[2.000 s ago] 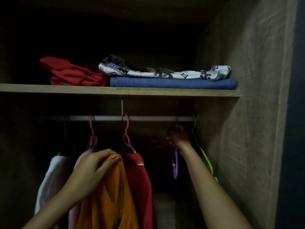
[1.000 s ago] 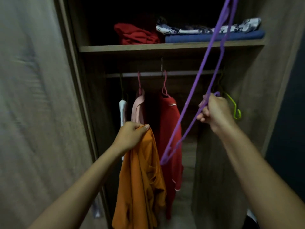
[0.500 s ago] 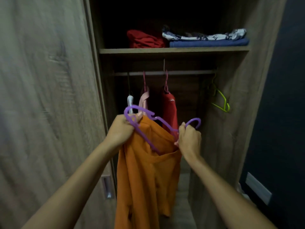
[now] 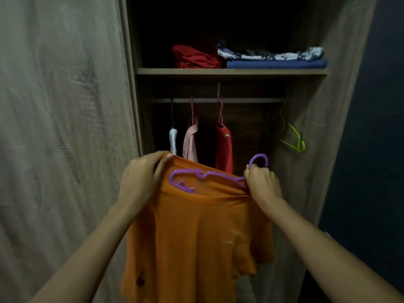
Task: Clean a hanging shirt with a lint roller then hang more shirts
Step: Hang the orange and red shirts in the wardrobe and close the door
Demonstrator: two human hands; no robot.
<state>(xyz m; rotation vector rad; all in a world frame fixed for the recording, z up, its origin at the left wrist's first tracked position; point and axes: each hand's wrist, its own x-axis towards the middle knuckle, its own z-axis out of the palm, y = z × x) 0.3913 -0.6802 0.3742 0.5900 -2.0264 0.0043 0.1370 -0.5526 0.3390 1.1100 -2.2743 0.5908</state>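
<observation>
- Orange shirt (image 4: 196,237) hangs in front of the wardrobe rail (image 4: 218,100); its hem is cut off at the bottom edge.
- Left hand (image 4: 140,180) grips the collar, fingertips buried in cloth.
- Right hand (image 4: 263,184) pinches the purple hanger (image 4: 196,173) and shirt together; the hanger's far arm is hidden.
- Below the rail, the hung garments fade into shadow.

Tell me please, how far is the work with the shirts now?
Done, as it looks: three garments hang on the rail, among them a red shirt. In hand: the left hand holds the orange shirt by its collar, and the right hand grips the purple hanger at the neck opening. Left: seat the hanger inside and hook it on the rail. A green hanger is empty. No lint roller shows.
</observation>
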